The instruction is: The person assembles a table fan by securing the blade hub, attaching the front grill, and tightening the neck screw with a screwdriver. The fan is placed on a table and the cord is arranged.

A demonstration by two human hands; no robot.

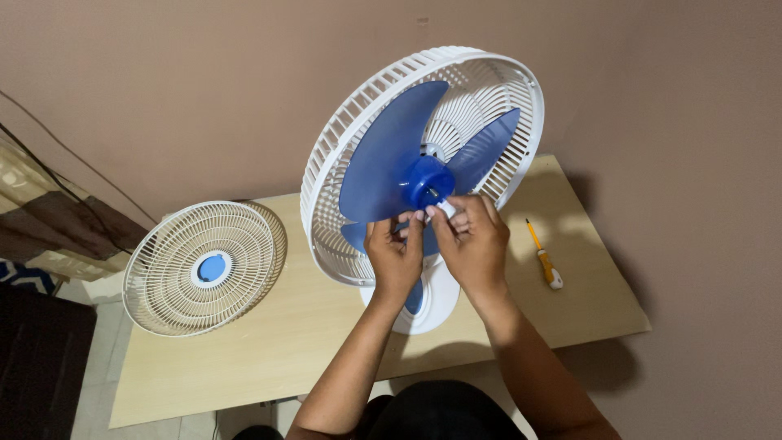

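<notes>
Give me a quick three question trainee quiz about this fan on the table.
1. True or false: the front grille is mounted on the fan.
2. Which tool lies right of the fan? A hammer, B screwdriver, C pliers.
3. What colour are the blades?

Key: 1 false, it lies on the table. 2 B. 3 blue. Both the left hand and right hand pinch a small white cap at the hub.
</notes>
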